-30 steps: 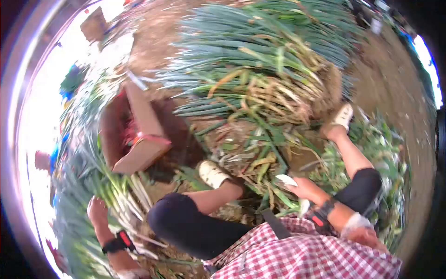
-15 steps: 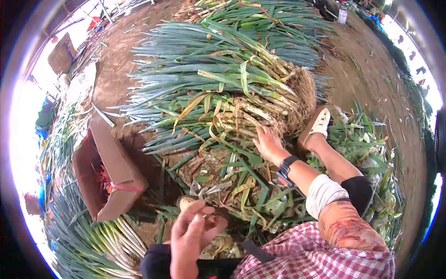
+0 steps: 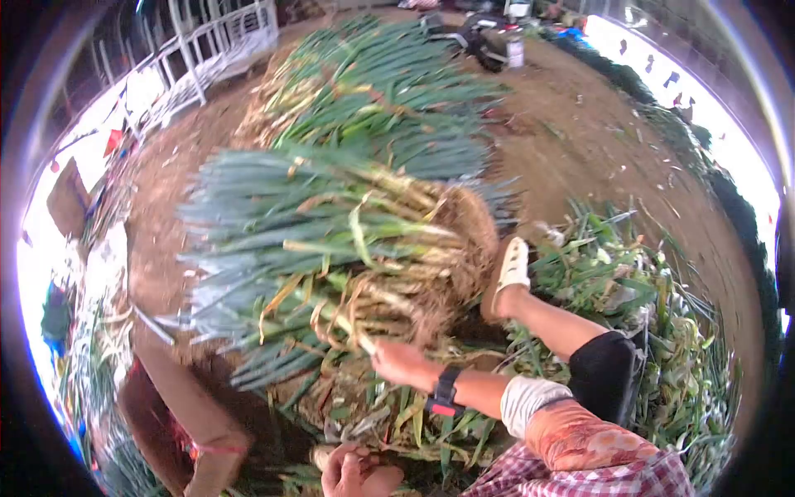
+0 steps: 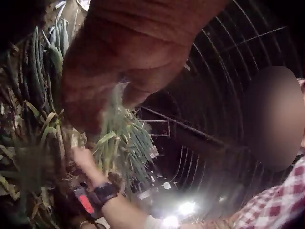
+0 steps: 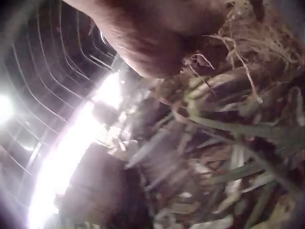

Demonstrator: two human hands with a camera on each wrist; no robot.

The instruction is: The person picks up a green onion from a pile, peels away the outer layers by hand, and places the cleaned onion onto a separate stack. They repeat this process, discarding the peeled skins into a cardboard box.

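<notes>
A big pile of leeks or large green onions (image 3: 331,240) lies in front of me, leaves to the left and brown roots (image 3: 472,232) to the right. At the pile's near edge, my right hand (image 3: 403,364) grips one pale onion stalk (image 3: 352,330) near its root end. In the right wrist view thin roots (image 5: 245,81) hang beside that hand (image 5: 157,38). Low in the head view, my left hand (image 3: 352,474) is held up in front of me with loosely bent fingers and nothing visible in them. It looms close in the left wrist view (image 4: 128,57).
An open cardboard box (image 3: 186,398) stands at the left. Stripped leaves and trimmings (image 3: 638,306) cover the ground at the right, by my shoe (image 3: 512,269). Further off lie another onion pile (image 3: 373,91), a white metal frame (image 3: 199,58) and a motorbike (image 3: 476,41).
My right hand has moved from beside my lap out to the pile and taken hold of a stalk. My left hand has come from the far left to the middle. The head view has tilted up.
</notes>
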